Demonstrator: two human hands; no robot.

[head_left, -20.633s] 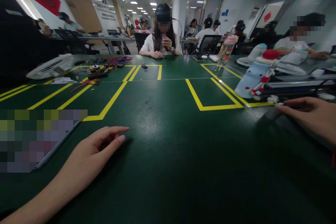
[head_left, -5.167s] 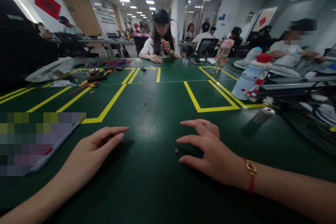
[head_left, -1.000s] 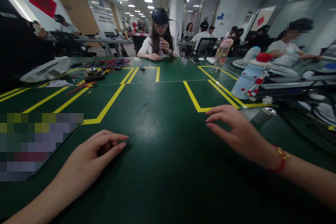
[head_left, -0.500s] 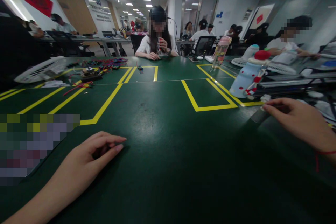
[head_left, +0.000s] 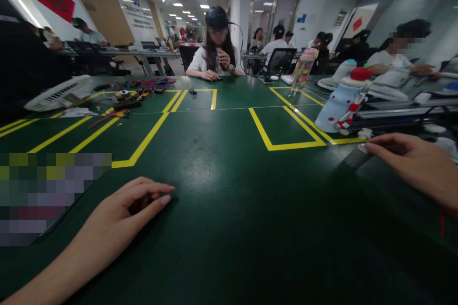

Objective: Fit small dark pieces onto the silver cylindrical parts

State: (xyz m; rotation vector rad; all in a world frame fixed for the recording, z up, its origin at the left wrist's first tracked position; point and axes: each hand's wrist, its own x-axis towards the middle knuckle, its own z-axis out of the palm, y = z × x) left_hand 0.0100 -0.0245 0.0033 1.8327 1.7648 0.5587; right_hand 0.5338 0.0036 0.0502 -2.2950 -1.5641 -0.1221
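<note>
On the green tabletop (head_left: 229,228) rests my left hand (head_left: 132,205), with a small gap between its thumb and forefinger and nothing held. At the right, the thumb and fingers of my right hand (head_left: 411,162) pinch the end of a small grey cylinder with a pale top (head_left: 357,156). The cylinder is tilted and close to the table; I cannot tell whether it touches. Just behind it are a crumpled white scrap (head_left: 365,133) and a light blue bottle (head_left: 332,109) with a red top.
Yellow tape (head_left: 296,146) marks areas on the table. Bundled wires (head_left: 153,86) and a white fan (head_left: 59,93) lie at the back left. Metal rails (head_left: 400,114) and a clear bottle (head_left: 303,71) stand toward the right. A person (head_left: 214,57) sits opposite.
The view has shifted slightly, moving the scene a little to the right. My right hand keeps hold of the grey cylinder and appears slightly farther right. My left hand stays in place.
</note>
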